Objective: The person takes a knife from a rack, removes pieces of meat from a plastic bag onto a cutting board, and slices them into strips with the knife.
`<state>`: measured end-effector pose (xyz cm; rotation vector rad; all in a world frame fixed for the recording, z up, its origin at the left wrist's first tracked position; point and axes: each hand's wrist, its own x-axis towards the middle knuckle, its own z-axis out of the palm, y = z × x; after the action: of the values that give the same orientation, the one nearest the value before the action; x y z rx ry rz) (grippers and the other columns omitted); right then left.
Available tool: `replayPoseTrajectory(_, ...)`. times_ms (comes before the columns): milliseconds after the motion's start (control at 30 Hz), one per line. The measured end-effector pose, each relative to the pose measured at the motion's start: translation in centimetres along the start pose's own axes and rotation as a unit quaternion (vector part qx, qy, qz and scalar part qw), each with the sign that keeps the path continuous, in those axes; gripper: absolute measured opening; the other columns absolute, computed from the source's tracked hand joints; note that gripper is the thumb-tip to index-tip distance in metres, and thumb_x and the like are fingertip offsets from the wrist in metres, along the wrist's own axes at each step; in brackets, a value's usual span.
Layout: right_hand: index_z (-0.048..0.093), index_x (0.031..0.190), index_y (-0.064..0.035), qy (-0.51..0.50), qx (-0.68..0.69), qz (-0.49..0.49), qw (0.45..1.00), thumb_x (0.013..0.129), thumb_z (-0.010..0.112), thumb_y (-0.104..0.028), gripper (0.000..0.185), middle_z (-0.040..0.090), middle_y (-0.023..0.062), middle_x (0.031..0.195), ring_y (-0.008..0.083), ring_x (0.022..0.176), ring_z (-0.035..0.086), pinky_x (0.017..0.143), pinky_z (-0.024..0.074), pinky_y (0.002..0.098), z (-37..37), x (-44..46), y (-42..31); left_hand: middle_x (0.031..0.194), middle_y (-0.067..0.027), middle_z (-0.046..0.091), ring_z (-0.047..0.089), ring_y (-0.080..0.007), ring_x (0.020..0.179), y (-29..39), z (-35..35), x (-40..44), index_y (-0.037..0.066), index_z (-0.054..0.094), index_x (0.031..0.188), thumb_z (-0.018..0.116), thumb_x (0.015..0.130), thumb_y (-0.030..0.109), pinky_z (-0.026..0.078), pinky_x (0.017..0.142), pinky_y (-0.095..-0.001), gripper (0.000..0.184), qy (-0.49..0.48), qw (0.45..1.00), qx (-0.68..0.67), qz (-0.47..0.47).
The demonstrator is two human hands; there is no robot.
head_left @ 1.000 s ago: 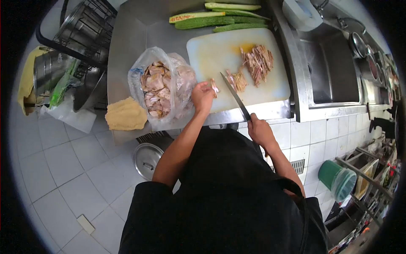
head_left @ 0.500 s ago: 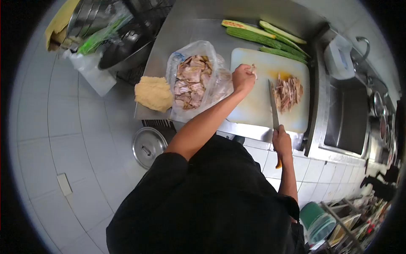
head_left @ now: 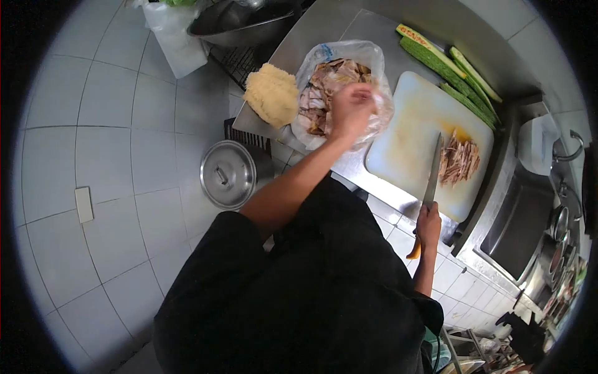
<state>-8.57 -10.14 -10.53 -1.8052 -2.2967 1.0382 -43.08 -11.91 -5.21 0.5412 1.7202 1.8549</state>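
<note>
My left hand (head_left: 353,113), blurred by motion, is above the meat pieces (head_left: 316,103) in an open clear plastic bag (head_left: 369,55). Its fingers are too smeared to show whether they hold anything. In my right hand (head_left: 428,224) is the yellow handle of a long kitchen knife (head_left: 433,174). The blade points away from me over the white cutting board (head_left: 398,146), just left of a pile of sliced meat strips (head_left: 460,161).
Lengthwise-cut green cucumber-like vegetables (head_left: 439,62) lie behind the board. A tan cloth (head_left: 272,95) rests at the counter's left corner. A lidded metal pot (head_left: 228,174) stands below on the floor, and a sink (head_left: 520,218) is at the right.
My left hand has moved left from the board to over the bag; a small piece of meat was in its fingers before. The right hand still holds the knife. The view has shifted.
</note>
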Motion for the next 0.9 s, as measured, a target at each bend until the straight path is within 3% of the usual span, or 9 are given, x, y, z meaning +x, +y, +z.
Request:
replayPoseTrajectory(100,0.050,0.102,0.0021,-0.027,0.011,0.036,0.999,0.099,0.047,-0.020,0.022,0.065,0.0324,0.078,0.0512,0.073,0.065,0.065,0.0510,0.0548,-0.8,-0.2,-1.4,0.096,-0.0116,0.069,0.069,-0.0174,0.082,-1.0,-5.0,1.7,-0.004,0.066,0.111,0.068,0.082,-0.004,0.058,0.070,-0.0284,0.029,0.063,0.997,0.047,0.006)
replayPoseTrajectory(200,0.049,0.102,0.0022,0.002,-0.027,-0.023,0.999,0.100,0.047,-0.019,0.022,0.065,0.0331,0.079,0.0511,0.074,0.066,0.066,0.0510,0.0549,-0.3,-0.1,-0.5,0.100,-0.0131,0.070,0.069,-0.0195,0.087,-0.8,-8.2,3.5,-0.006,0.066,0.116,0.068,0.084,0.000,0.057,0.074,-0.0299,0.032,0.109,0.991,0.070,0.028)
replayPoseTrajectory(300,0.051,0.106,0.0025,0.010,-0.029,-0.031,0.999,0.099,0.048,-0.022,0.025,0.066,0.0311,0.080,0.0460,0.071,0.068,0.064,0.0521,0.0526,0.2,0.1,0.5,0.089,-0.0109,0.073,0.069,-0.0199,0.080,1.2,-9.8,2.7,-0.003,0.070,0.112,0.069,0.082,0.004,0.054,0.075,-0.0308,0.031,0.109,0.980,0.162,0.032)
replayPoseTrajectory(400,0.052,0.107,0.0027,0.020,-0.032,-0.046,0.998,0.099,0.049,-0.023,0.027,0.066,0.0297,0.079,0.0432,0.067,0.069,0.061,0.0530,0.0509,0.8,0.4,1.8,0.112,-0.0183,0.070,0.069,-0.0260,0.099,2.6,-11.7,0.7,-0.002,0.064,0.126,0.071,0.082,0.005,0.054,0.087,-0.0349,0.045,-0.063,0.904,0.420,-0.050)
replayPoseTrajectory(500,0.051,0.105,0.0019,-0.007,-0.017,0.000,1.000,0.099,0.048,-0.020,0.023,0.067,0.0315,0.084,0.0484,0.077,0.067,0.068,0.0515,0.0545,0.2,0.2,0.4,0.115,-0.0203,0.067,0.066,-0.0330,0.105,-1.6,-14.0,-0.7,0.001,0.066,0.122,0.072,0.077,0.006,0.053,0.092,-0.0404,0.045,-0.091,0.821,0.545,0.146)
replayPoseTrajectory(600,0.051,0.104,0.0017,-0.023,-0.003,0.024,0.999,0.099,0.048,-0.019,0.021,0.067,0.0329,0.087,0.0511,0.084,0.066,0.072,0.0505,0.0566,-0.4,-0.3,-0.7,0.115,-0.0219,0.065,0.063,-0.0385,0.107,-2.4,-15.2,-2.1,-0.002,0.067,0.113,0.072,0.076,0.007,0.051,0.093,-0.0455,0.038,-0.139,0.774,0.604,0.128)
replayPoseTrajectory(700,0.050,0.104,0.0017,-0.027,-0.004,0.022,0.999,0.099,0.049,-0.019,0.021,0.066,0.0334,0.088,0.0512,0.085,0.066,0.074,0.0504,0.0570,-0.4,-0.4,-0.5,0.110,-0.0225,0.065,0.063,-0.0382,0.105,-1.1,-15.2,-2.7,-0.003,0.066,0.105,0.070,0.079,0.011,0.051,0.091,-0.0461,0.030,-0.130,0.762,0.632,0.054)
replayPoseTrajectory(800,0.049,0.105,0.0018,-0.025,-0.013,0.014,0.999,0.099,0.049,-0.019,0.022,0.066,0.0337,0.088,0.0517,0.085,0.066,0.073,0.0505,0.0570,-0.1,-0.4,0.0,0.103,-0.0229,0.067,0.065,-0.0397,0.101,-1.5,-15.6,-2.6,-0.004,0.067,0.103,0.070,0.079,0.016,0.053,0.088,-0.0462,0.031,-0.136,0.758,0.633,0.079)
replayPoseTrajectory(900,0.048,0.105,0.0022,-0.016,-0.015,0.000,1.000,0.099,0.050,-0.019,0.023,0.066,0.0339,0.087,0.0523,0.084,0.065,0.072,0.0506,0.0571,0.2,-0.5,0.5,0.096,-0.0220,0.070,0.067,-0.0407,0.095,-1.1,-14.4,-2.0,-0.003,0.068,0.100,0.072,0.078,0.018,0.054,0.084,-0.0468,0.031,-0.119,0.748,0.653,-0.002)
